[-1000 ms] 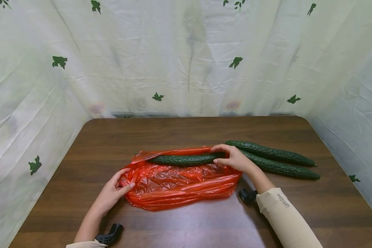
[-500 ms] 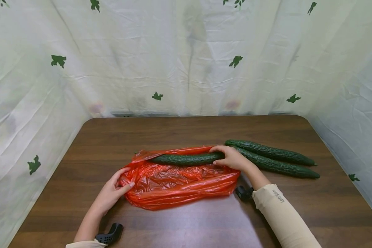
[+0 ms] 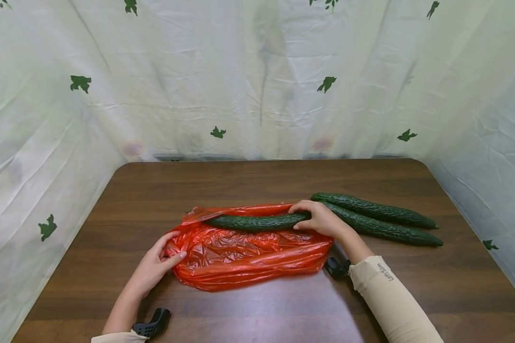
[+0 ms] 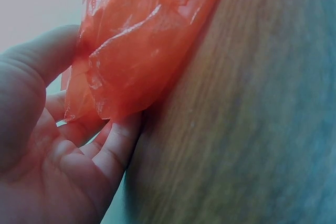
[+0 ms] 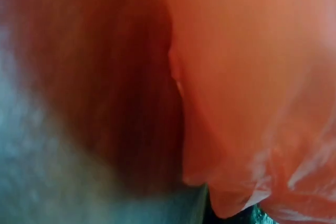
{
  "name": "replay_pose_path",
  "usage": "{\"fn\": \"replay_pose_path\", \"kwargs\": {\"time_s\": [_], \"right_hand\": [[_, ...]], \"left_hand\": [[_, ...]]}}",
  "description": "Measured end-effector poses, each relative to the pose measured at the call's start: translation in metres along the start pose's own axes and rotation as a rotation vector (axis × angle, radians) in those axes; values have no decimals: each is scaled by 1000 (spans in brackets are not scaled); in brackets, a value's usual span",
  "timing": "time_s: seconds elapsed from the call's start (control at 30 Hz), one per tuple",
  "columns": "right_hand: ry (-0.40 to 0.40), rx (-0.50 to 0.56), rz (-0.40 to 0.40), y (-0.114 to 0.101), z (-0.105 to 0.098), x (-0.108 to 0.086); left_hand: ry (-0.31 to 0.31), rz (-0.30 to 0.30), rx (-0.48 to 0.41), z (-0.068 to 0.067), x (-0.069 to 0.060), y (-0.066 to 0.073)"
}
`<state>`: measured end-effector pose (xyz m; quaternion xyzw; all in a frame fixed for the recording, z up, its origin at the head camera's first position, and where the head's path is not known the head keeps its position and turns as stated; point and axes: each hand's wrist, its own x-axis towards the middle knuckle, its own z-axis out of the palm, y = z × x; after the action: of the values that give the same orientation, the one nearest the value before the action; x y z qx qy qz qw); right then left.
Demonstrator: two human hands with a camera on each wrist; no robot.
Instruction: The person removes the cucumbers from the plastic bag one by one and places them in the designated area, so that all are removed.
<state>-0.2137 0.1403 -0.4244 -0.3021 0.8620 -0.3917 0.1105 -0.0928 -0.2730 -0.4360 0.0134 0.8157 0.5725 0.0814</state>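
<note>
A red plastic bag [image 3: 244, 267] lies spread on the table with its mouth gaping upward. One dark green cucumber [image 3: 257, 222] rests lengthwise in the mouth along the far side; its left tip is under the red film. My right hand [image 3: 319, 220] grips the right end of this cucumber, thumb on the near side and fingers over the far side. My left hand [image 3: 151, 264] holds the bag's left end between thumb and fingers. In the left wrist view the thumb and fingers lie either side of the crumpled bag edge [image 4: 126, 61]. Red film [image 5: 252, 87] fills much of the right wrist view.
Two more cucumbers lie side by side right of the bag, a far one [image 3: 373, 209] and a near one [image 3: 382, 228], close to my right hand. The brown wooden table [image 3: 223, 183] ends at a pale curtain [image 3: 240, 71] with green leaf shapes.
My right hand has shifted slightly left with the cucumber's end. My left hand and the two cucumbers on the right stay as they were.
</note>
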Motion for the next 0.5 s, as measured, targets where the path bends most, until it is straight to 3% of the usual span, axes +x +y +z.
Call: {"fn": "replay_pose_path", "kwargs": {"time_s": [0.2, 0.5], "right_hand": [[27, 50, -36, -4, -2, -2], [67, 171, -26, -11, -2, -7]], "left_hand": [[-4, 3, -11, 0, 0, 0], [-8, -2, -15, -1, 0, 0]]}}
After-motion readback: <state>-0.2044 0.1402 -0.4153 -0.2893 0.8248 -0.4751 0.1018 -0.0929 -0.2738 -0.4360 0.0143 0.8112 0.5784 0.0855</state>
